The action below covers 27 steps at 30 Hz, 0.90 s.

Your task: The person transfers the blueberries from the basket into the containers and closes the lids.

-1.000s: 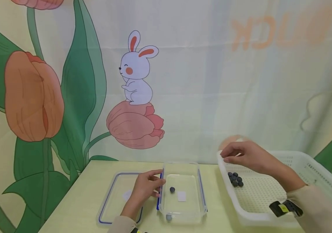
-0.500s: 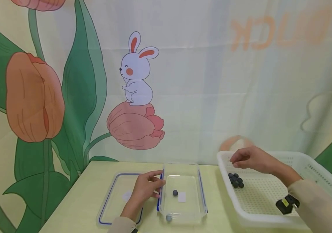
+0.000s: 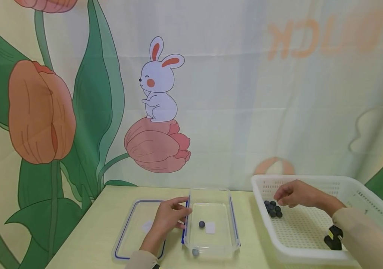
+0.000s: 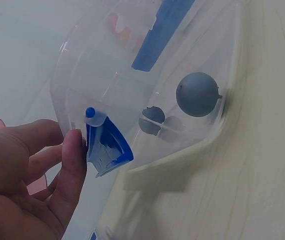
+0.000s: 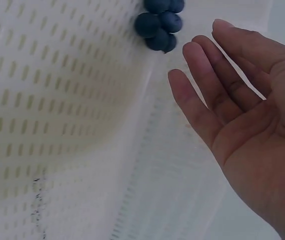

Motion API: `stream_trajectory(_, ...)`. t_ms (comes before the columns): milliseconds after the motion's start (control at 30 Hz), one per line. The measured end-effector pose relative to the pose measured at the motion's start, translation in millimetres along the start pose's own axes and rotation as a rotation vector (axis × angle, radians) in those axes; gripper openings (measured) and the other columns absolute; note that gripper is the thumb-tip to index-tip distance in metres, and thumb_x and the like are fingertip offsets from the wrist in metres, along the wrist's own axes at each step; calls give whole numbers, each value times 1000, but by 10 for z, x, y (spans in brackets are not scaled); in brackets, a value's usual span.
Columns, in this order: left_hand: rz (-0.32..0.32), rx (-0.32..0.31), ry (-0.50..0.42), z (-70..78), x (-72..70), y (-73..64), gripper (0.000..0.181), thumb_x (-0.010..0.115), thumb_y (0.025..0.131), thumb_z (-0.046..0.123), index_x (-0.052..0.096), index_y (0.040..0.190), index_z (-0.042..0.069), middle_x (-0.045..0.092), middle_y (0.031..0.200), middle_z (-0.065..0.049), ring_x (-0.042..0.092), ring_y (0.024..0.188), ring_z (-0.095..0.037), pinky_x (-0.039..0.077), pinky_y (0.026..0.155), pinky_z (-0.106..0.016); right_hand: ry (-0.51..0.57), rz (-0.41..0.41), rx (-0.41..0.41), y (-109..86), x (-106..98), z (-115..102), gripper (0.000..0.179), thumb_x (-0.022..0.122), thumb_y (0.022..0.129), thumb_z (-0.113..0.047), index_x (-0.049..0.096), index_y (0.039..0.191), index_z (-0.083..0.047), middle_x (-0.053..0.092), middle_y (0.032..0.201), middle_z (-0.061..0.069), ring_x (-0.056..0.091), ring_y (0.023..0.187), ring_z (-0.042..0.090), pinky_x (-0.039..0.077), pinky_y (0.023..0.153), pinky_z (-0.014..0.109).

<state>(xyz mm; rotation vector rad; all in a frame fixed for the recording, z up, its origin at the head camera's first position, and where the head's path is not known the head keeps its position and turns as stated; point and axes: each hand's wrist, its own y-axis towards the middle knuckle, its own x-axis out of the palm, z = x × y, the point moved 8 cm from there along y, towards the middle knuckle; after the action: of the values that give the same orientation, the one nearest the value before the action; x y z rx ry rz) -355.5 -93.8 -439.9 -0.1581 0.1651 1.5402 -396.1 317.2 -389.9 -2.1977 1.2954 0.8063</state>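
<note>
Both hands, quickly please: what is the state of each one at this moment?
Left hand: closed, holding the clear box by its left side.
Right hand: open, holding nothing, near the blueberries.

A pale yellow table [image 3: 89,239] carries a blue-edged clear lid [image 3: 134,233]; a clear box [image 3: 213,213] beside it; a white perforated basket [image 3: 299,231] at right.

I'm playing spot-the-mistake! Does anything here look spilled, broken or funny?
Yes, one funny thing: the orange letters on the cloth look backwards, like writing in a mirror. Nothing looks spilled or broken: the berries I can see lie inside the box and the basket.
</note>
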Motion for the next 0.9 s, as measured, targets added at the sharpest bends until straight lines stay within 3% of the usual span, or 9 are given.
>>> stream_trajectory(200, -2, 1, -9, -17, -2, 11, 48, 81, 93, 7, 70, 139, 4, 67, 96, -11, 69, 70, -17, 64, 57, -32, -10, -48, 65, 12, 97, 213, 15, 74, 97, -5, 74, 108, 4, 75, 99, 11, 68, 89, 26, 62, 79, 49)
stream_trajectory(300, 2, 2, -7, -19, -3, 13, 47, 81, 93, 7, 70, 139, 4, 67, 96, -11, 69, 70, -17, 64, 57, -31, -11, -69, 60, 20, 141, 235, 13, 74, 96, -2, 74, 107, 5, 74, 95, 10, 65, 83, 25, 59, 72, 43)
stream_trajectory(433, 6, 1, 1, -18, -3, 6, 47, 81, 93, 7, 70, 139, 5, 66, 96, -11, 69, 70, -17, 64, 57, -32, 4, -110, 15, 35, 218, 215, 10, 71, 94, 4, 73, 103, 7, 73, 89, 11, 52, 66, 18, 45, 57, 31)
stream_trajectory(533, 6, 0, 2, -18, -1, 3, 47, 81, 93, 8, 70, 139, 5, 66, 96, -11, 69, 70, -17, 64, 57, -32, 6, -135, -15, 41, 269, 198, 9, 70, 91, 8, 73, 100, 8, 71, 84, 11, 45, 59, 15, 39, 53, 28)
stream_trajectory(900, -3, 6, -12, -2, -5, -10, 49, 82, 93, 9, 69, 140, 4, 66, 97, -11, 68, 70, -17, 64, 56, -31, -140, -76, -13, 23, 198, 113, 7, 75, 90, 5, 73, 95, 0, 70, 83, 3, 56, 69, 19, 50, 58, 29)
